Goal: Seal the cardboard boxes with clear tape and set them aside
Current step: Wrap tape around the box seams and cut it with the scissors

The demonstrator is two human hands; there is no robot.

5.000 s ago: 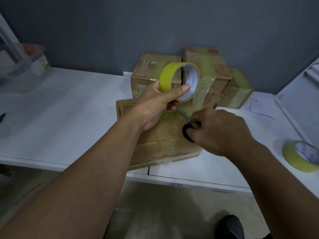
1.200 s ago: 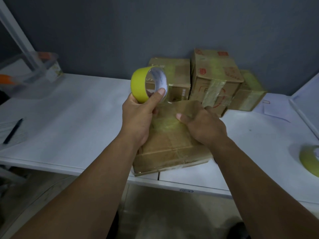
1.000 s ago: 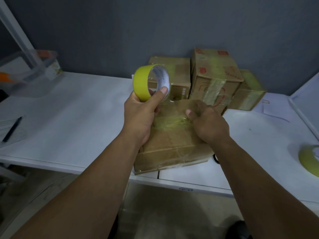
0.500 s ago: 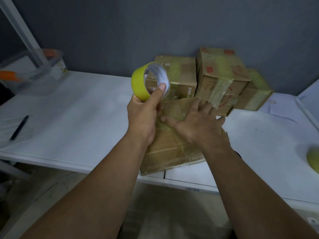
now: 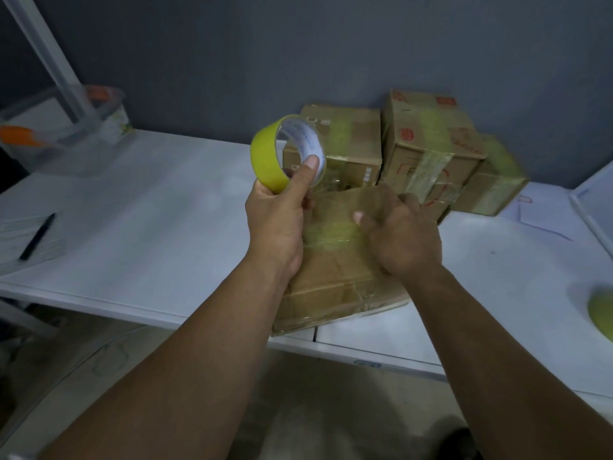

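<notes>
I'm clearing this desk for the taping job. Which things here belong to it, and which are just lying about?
Part of the job:
- tape roll, held in the left hand
- front box under the right hand
- taped boxes by the wall
- second tape roll, right edge

Lying about:
- pen on papers
- clear plastic tub
- paper sheet

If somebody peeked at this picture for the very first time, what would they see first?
Probably the bright yellow tape roll, held up in the middle of the picture by the left hand. Right under it lies a brown cardboard box at the front edge of the white table, with the right hand on top of it. Behind, against the grey wall, sits a pile of taped boxes.
</notes>
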